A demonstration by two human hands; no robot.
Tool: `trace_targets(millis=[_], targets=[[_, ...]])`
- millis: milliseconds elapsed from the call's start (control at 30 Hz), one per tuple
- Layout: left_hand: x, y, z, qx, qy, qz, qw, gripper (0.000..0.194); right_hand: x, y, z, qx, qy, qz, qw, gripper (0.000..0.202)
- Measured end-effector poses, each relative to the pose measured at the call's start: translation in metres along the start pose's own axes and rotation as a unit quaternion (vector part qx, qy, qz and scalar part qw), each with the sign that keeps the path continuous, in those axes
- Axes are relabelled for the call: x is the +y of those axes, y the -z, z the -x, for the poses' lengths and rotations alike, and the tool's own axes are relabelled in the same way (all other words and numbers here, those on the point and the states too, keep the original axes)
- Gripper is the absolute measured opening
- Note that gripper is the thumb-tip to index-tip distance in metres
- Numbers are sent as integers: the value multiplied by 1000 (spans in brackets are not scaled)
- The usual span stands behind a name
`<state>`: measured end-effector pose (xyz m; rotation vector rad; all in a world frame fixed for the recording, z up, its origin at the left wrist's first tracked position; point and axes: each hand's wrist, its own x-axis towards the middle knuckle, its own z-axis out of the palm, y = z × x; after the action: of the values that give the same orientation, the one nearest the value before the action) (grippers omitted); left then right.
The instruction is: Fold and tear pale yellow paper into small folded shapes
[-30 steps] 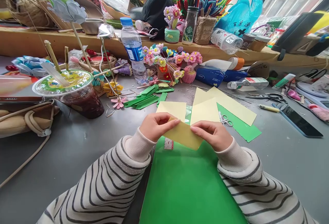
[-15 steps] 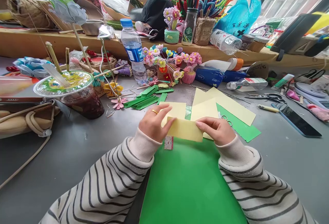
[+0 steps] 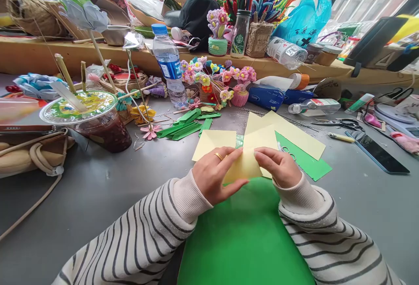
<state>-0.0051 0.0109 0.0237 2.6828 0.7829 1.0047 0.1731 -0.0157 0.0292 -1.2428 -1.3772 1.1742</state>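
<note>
Right at the middle of the view, a small pale-yellow sheet of paper (image 3: pixel 247 166) is up between two bare hands, over the far end of a large, glossy green board (image 3: pixel 242 237). The right hand (image 3: pixel 279 167) grips the sheet by its right side, pinched between thumb and fingers. The left hand (image 3: pixel 216 173), with a gold-coloured ring (image 3: pixel 218 156) on one finger, covers the sheet's left part, its thumb and forefinger spread well apart — whether its other fingers grip the paper, I cannot tell. Just beyond, on the grey counter (image 3: pixel 114 197), lies a pale-yellow square of paper (image 3: pixel 218 138); to its right, more pale-yellow paper sheets (image 3: pixel 297 137) overlap a flat green paper sheet (image 3: pixel 316 167), with small silver scissors (image 3: pixel 290 152) partly showing beside them. Folded green paper strips (image 3: pixel 181 131) are heaped farther back to the left, near a pink flower (image 3: pixel 149 132). At far left a clear plastic cup of dark drink (image 3: pixel 109 132) stands tilted; at far right lie a dark smartphone (image 3: pixel 378 152) and black-handled scissors (image 3: pixel 352 124) — both well apart from the hands.
</note>
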Motion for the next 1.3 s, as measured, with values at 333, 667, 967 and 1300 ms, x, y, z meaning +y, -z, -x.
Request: trace_targets(millis=[333,667,967,1300], targets=[[9,4,-3,24,81,133,988,52,2,-7,4,-37,77,-52,995,26],[13,-2,-1,18,111,156,981,55,-5,-9,6,38,34,27,998,19],[18,-3,2,-20,149,197,969,53,-3,-13,4,29,7,29,999,26],[21,-4,-1,-107,280,416,858,53,-1,-16,4,4,7,-85,996,27]])
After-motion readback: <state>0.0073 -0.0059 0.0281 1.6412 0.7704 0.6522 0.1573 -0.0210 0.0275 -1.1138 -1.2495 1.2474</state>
